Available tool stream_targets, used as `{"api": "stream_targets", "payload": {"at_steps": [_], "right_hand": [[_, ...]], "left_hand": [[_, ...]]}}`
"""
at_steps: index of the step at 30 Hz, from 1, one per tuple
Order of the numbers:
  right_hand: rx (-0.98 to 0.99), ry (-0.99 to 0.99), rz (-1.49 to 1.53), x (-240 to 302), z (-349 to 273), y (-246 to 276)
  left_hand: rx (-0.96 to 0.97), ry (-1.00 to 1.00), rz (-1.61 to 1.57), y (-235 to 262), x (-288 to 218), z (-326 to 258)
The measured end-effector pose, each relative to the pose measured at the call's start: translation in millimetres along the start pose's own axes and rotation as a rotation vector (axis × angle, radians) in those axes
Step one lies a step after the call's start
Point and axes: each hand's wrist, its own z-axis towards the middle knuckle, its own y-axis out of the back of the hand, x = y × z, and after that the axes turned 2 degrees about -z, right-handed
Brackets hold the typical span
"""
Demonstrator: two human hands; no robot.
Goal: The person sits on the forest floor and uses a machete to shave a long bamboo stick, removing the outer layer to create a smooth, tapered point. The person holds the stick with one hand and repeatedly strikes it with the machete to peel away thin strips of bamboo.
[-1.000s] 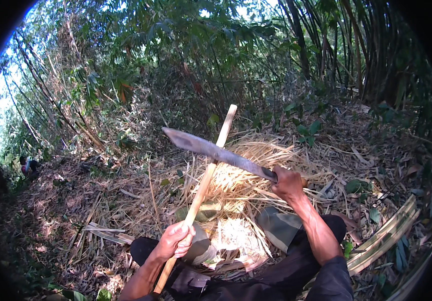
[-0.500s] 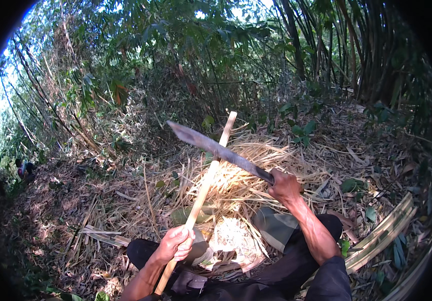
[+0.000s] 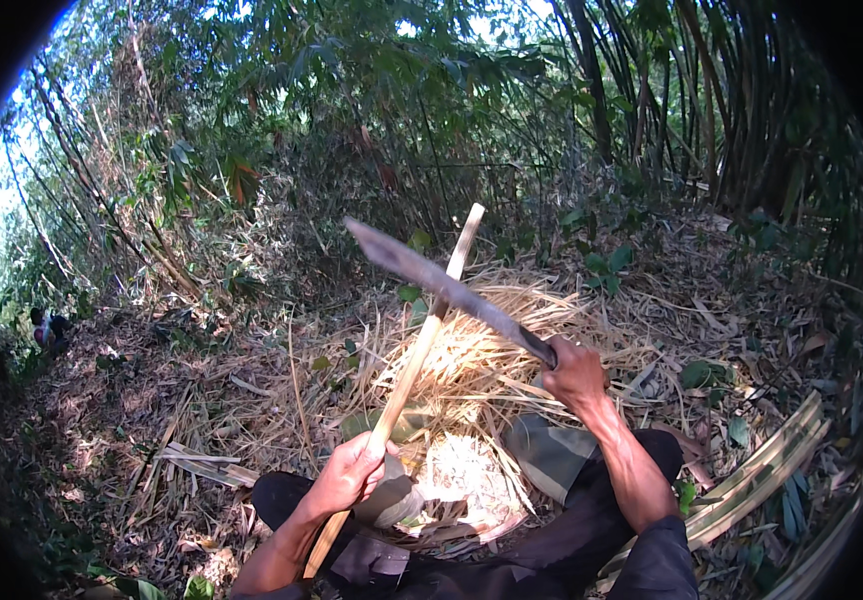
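The left hand (image 3: 351, 475) was shut tight around the low end of a long, pale yellow bamboo stick (image 3: 421, 345). It held the stick tilted up and away, so the far end stuck out past the knees. The right hand (image 3: 573, 375) was closed around the handle of a long, dark metal chopping knife (image 3: 446, 290). The blade lay across the stick, touching it about halfway up, likely so the edge could shave it. Both knees sat near in dark trousers (image 3: 591, 520). Just past them lay a heap of thin, dry, yellow bamboo shavings (image 3: 491, 350). The ground (image 3: 151, 390) was brown dirt with dead leaves. To the right lay split green bamboo strips (image 3: 761, 470). Far off stood tall bamboo stems (image 3: 721, 110) and green bushes.
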Motion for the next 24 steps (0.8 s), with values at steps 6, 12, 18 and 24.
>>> {"api": "stream_targets", "payload": {"at_steps": [6, 12, 18, 24], "right_hand": [[0.010, 0.140, -0.062, -13, 5, -17], [0.035, 0.222, 0.009, 5, -7, -15], [0.011, -0.174, -0.083, -35, 20, -23], [0.039, -0.174, -0.053, -13, 4, -12]], "left_hand": [[-0.086, -0.065, 0.098, -1, 3, 2], [-0.050, -0.020, -0.020, 1, 1, 0], [-0.033, 0.086, -0.027, -4, 1, -10], [-0.093, -0.101, 0.143, -11, -9, 1]]}}
